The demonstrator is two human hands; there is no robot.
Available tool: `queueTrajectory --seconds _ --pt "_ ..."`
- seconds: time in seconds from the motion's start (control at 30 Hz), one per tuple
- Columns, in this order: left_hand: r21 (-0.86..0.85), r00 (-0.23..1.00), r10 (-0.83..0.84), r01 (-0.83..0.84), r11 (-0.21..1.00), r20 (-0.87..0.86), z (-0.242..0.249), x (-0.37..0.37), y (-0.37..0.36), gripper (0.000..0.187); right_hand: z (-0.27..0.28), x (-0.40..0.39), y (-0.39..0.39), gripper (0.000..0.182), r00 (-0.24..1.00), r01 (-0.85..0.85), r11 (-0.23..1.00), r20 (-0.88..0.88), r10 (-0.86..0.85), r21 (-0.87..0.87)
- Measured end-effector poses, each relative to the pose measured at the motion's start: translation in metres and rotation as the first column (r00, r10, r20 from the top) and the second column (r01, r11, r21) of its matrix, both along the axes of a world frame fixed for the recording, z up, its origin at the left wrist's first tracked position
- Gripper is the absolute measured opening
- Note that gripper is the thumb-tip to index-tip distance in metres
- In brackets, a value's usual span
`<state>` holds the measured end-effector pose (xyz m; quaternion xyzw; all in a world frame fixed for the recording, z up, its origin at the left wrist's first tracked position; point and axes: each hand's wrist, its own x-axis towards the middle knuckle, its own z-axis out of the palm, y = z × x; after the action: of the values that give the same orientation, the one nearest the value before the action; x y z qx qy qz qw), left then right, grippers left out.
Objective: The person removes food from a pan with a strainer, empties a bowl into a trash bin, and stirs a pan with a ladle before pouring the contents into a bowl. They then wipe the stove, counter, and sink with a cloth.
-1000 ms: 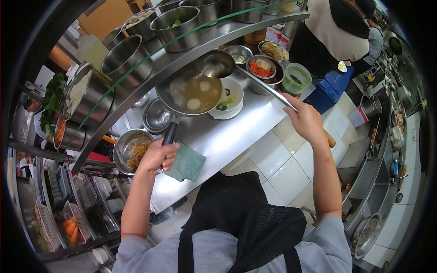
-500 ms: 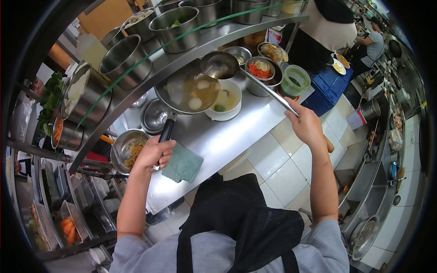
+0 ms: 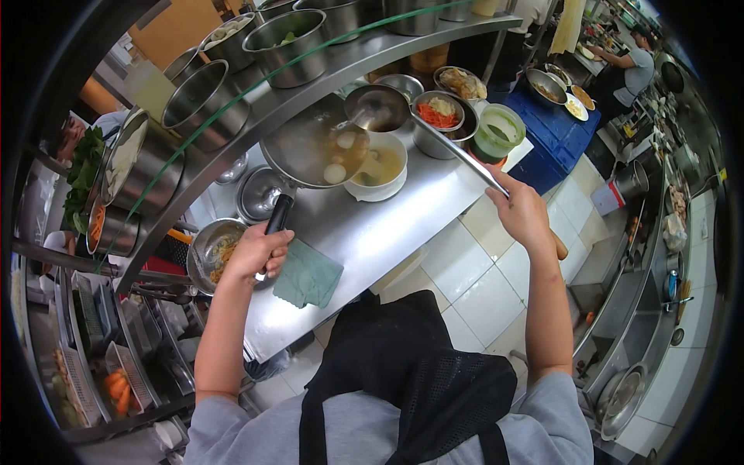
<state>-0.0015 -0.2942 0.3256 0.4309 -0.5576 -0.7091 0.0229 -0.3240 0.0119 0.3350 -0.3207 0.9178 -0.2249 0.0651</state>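
Gripping the pan (image 3: 314, 147) handle, the left hand (image 3: 256, 252) tips it over the white bowl (image 3: 377, 170), mid-frame; the right hand (image 3: 523, 213) clasps the ladle (image 3: 377, 108).

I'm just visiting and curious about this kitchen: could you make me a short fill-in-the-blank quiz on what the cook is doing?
1. The left hand grips the pan by its ____.
2. The right hand holds a long ____.
3. The pan tilts over a white ____.
4. A green ____ lies on the counter beside the left hand.

Missing words: handle; ladle; bowl; cloth
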Motion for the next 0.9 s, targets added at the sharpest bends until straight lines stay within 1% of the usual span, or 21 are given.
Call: queueTrajectory --seconds 0.2,0.37,0.43,0.53,0.67,0.73,0.8,0.9 --pt "-0.041 1.0 -0.024 0.025 0.999 0.015 0.002 -0.004 -0.004 0.02 -0.002 0.001 0.006 0.042 1.0 0.016 0.998 0.015 -0.015 -0.064" --pt "-0.072 0.998 -0.043 0.045 0.996 0.035 0.006 -0.01 -0.007 0.02 -0.005 0.002 0.011 0.042 1.0 0.021 0.997 0.007 -0.021 -0.07" --pt "-0.132 0.996 -0.057 0.067 0.989 0.075 0.006 -0.011 -0.009 0.021 -0.007 0.002 0.013 0.042 1.0 0.027 0.997 0.003 -0.027 -0.069" --pt "-0.147 0.992 -0.079 0.093 0.985 0.101 0.008 -0.014 -0.014 0.021 -0.011 0.0 0.016 0.042 0.999 0.038 0.997 0.015 -0.037 -0.062" --pt "-0.17 0.992 -0.064 0.082 0.982 0.107 0.011 -0.018 -0.014 0.023 -0.018 -0.003 0.019 0.043 0.999 0.042 0.996 -0.008 -0.043 -0.085" --pt "-0.232 0.992 -0.058 0.082 0.969 0.109 0.011 -0.019 -0.015 0.021 -0.018 -0.003 0.02 0.043 0.999 0.037 0.994 -0.021 -0.039 -0.101" --pt "-0.254 0.992 -0.062 0.089 0.963 0.113 0.012 -0.02 -0.016 0.02 -0.017 -0.003 0.02 0.043 0.997 0.071 0.994 0.027 -0.069 -0.085" --pt "-0.277 0.991 -0.074 0.102 0.955 0.11 0.009 -0.02 -0.022 0.019 -0.02 -0.004 0.022 0.043 0.996 0.08 0.993 0.039 -0.077 -0.087"
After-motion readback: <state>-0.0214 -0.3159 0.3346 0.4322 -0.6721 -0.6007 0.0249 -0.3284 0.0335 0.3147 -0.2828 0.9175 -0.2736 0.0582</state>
